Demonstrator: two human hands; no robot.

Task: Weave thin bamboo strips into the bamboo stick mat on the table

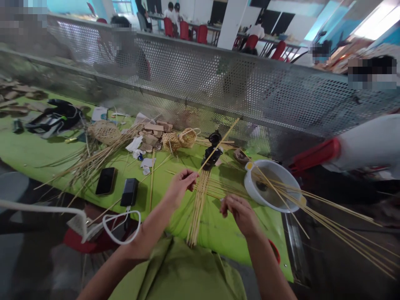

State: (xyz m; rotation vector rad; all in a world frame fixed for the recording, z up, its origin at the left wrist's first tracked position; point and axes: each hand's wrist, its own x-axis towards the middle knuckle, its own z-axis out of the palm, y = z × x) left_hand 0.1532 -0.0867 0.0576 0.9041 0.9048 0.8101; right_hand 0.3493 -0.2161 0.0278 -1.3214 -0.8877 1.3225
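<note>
My left hand pinches one end of a long, thin bamboo strip, which slants up and to the right. The strip passes in front of a black ornamental object standing on the table. My right hand is apart from that strip, its fingers curled together; whatever they hold, if anything, I cannot make out. Between my hands a bundle of bamboo strips lies lengthwise, reaching the table's near edge. More strips lie crosswise beneath and to its right.
A white basin of water with long strips jutting past the table's right edge stands at right. Woven baskets and scraps lie at the back. A phone and power bank are at left. A perforated metal barrier runs behind.
</note>
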